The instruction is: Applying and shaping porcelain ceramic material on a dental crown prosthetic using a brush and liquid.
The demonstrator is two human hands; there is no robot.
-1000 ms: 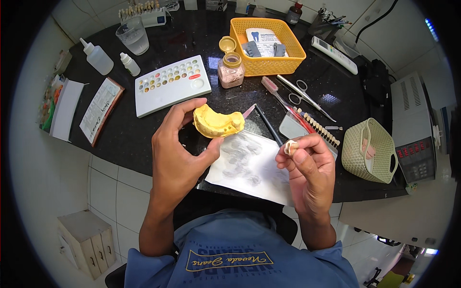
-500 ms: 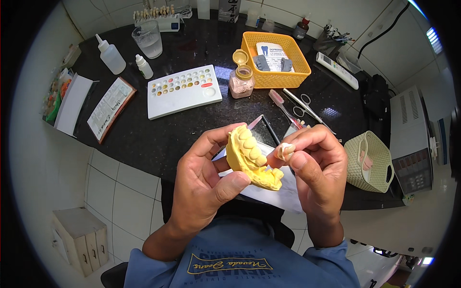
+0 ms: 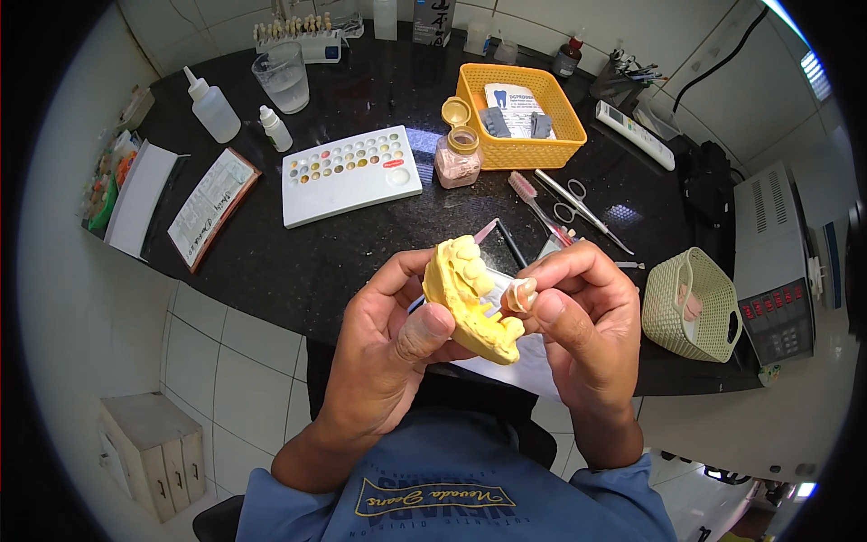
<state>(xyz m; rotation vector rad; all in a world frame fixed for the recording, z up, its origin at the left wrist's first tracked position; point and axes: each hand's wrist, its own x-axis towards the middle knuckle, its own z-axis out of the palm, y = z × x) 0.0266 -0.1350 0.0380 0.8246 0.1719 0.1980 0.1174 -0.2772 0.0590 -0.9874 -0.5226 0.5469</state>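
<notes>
Over the near edge of the bench, my left hand [image 3: 388, 339] grips a yellow dental cast [image 3: 461, 294], its thumb on the side and its fingers partly hidden behind. The row of moulded teeth stands along the cast's far side. My right hand [image 3: 591, 316] pinches a small tooth-coloured dental bridge [image 3: 519, 295] between thumb and fingertips. That piece is held right beside the cast's right side; whether the two touch, I cannot tell. White paper [image 3: 524, 361] lies beneath, largely covered by both hands.
A white palette [image 3: 348, 176] with coloured wells sits beyond my hands. Next to it stand an open powder jar [image 3: 458, 161] and a yellow basket [image 3: 533, 155]. A pink-bristled toothbrush [image 3: 539, 208] and scissors [image 3: 578, 203] lie farther right, near a cream basket [image 3: 691, 312].
My left hand has turned the cast so its side faces up more. My right hand has shifted slightly left with the dental bridge, which is tilted differently and closer to the cast.
</notes>
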